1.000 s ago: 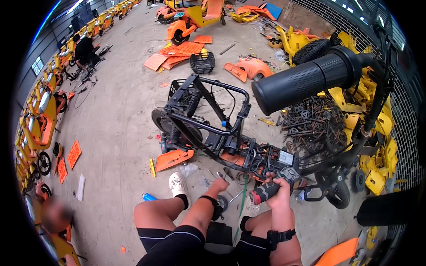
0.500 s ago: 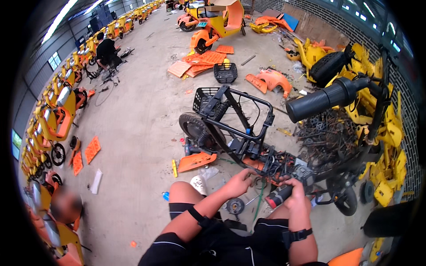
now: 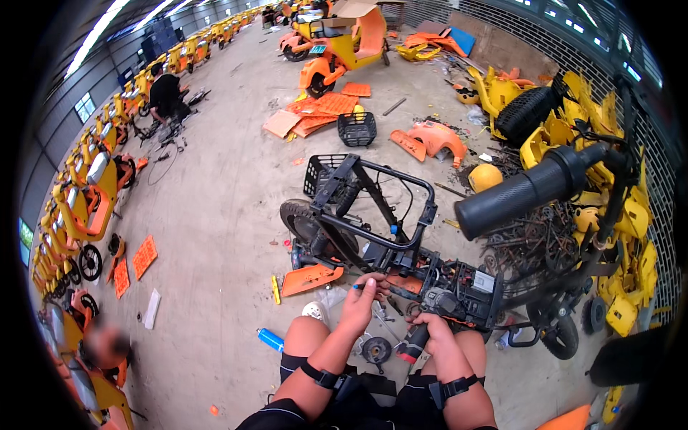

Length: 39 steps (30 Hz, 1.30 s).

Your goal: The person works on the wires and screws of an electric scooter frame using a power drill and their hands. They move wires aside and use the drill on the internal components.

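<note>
Head view's got your right hand [image 3: 434, 328] wrapped around a power drill [image 3: 440, 302], your left hand [image 3: 360, 304] half-curled (can't tell if it's holding anything), stripped scooter frame [image 3: 369, 235] just past them, orange-and-yellow scooter [image 3: 345, 49] way back.

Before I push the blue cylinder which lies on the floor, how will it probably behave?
The blue cylinder will probably roll, since it is round and lies on its side on flat floor. Its straight sides suggest it is stiff, not floppy. Its weight is uncertain; any contents are hidden.
</note>
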Motion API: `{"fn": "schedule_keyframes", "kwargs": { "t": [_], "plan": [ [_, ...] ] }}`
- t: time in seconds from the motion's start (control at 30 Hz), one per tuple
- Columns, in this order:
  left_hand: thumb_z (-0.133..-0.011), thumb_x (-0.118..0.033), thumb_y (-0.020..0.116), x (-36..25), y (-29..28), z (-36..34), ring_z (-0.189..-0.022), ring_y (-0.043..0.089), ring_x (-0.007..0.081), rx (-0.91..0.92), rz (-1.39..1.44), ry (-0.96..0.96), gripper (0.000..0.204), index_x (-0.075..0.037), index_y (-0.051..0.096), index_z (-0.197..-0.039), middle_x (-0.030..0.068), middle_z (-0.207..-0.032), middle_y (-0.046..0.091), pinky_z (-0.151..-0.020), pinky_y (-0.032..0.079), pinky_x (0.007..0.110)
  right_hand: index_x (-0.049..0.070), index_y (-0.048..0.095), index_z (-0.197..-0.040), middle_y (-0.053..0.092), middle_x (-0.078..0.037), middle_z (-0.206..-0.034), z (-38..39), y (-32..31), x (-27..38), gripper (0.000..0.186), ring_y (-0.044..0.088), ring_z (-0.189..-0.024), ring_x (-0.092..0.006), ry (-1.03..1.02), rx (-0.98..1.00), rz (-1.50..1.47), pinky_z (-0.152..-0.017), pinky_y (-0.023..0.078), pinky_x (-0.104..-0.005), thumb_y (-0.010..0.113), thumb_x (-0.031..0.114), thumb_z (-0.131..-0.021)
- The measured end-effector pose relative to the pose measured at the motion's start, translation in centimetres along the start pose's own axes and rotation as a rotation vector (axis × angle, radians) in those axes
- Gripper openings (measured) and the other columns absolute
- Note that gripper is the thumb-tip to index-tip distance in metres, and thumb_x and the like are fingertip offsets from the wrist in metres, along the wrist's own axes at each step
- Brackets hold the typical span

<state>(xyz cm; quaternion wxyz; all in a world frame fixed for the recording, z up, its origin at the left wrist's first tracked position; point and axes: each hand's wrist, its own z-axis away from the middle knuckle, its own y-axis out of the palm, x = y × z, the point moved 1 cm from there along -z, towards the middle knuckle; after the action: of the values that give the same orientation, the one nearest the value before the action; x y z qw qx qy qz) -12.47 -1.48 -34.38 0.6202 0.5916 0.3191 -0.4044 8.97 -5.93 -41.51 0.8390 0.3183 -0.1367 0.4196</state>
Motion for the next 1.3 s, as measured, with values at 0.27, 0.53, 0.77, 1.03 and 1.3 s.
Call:
{"fn": "schedule_keyframes", "kwargs": {
  "t": [0.27, 0.53, 0.77, 1.03, 1.3],
  "plan": [
    [-0.094, -0.018, 0.065, -3.2, -2.2, -1.3, -0.091, 0.059, 0.0315, -0.312, -0.918, 0.685, 0.019, -0.008, 0.070, -0.110, 0.0120, -0.096, 0.064, -0.084, 0.046, 0.039, -0.005, 0.058, -0.106, 0.068, -0.018, -0.091, 0.3, 4.6, 0.7, 0.036, 0.065, -0.073, -0.0294, -0.131, 0.061, 0.192, -0.068, 0.055, -0.0390, 0.060, -0.005, -0.070],
    [-0.094, -0.016, 0.066, -3.2, -3.9, -1.6, -0.088, 0.067, 0.0337, -0.351, -0.943, 0.545, 0.019, -0.006, 0.068, -0.109, 0.0156, -0.095, 0.069, -0.077, 0.052, 0.038, -0.003, 0.060, -0.103, 0.068, -0.018, -0.091, -0.8, 5.6, 0.2, 0.033, 0.065, -0.072, -0.0285, -0.146, 0.075, 0.270, -0.068, 0.054, -0.0381, 0.060, -0.006, -0.070],
    [-0.096, -0.012, 0.061, -2.5, -4.8, -2.1, -0.084, 0.068, 0.0346, -0.377, -0.958, 0.446, 0.019, -0.006, 0.065, -0.113, 0.0150, -0.088, 0.070, -0.071, 0.053, 0.040, -0.003, 0.059, -0.106, 0.068, -0.017, -0.091, -1.2, 4.6, 0.7, 0.035, 0.064, -0.069, -0.0273, -0.166, 0.070, 0.232, -0.064, 0.054, -0.0377, 0.060, -0.006, -0.071],
    [-0.101, -0.013, 0.052, -2.1, -3.3, -1.5, -0.079, 0.069, 0.0278, -0.198, -0.848, 0.328, 0.021, -0.002, 0.059, -0.117, 0.0136, -0.082, 0.069, -0.072, 0.053, 0.037, -0.002, 0.059, -0.111, 0.068, -0.015, -0.092, 0.0, 4.5, 1.8, 0.038, 0.064, -0.069, -0.0249, -0.233, 0.088, 0.295, -0.064, 0.053, -0.0370, 0.062, -0.004, -0.073],
    [-0.101, -0.011, 0.050, -1.9, -0.5, 0.8, -0.075, 0.069, 0.0221, 0.005, -0.834, 0.059, 0.022, -0.003, 0.058, -0.120, 0.0115, -0.079, 0.069, -0.069, 0.053, 0.035, -0.002, 0.058, -0.111, 0.068, -0.015, -0.096, 0.9, 6.9, 1.9, 0.038, 0.065, -0.074, -0.0247, -0.222, 0.181, 0.228, -0.067, 0.053, -0.0359, 0.061, -0.005, -0.073]
  ]
}}
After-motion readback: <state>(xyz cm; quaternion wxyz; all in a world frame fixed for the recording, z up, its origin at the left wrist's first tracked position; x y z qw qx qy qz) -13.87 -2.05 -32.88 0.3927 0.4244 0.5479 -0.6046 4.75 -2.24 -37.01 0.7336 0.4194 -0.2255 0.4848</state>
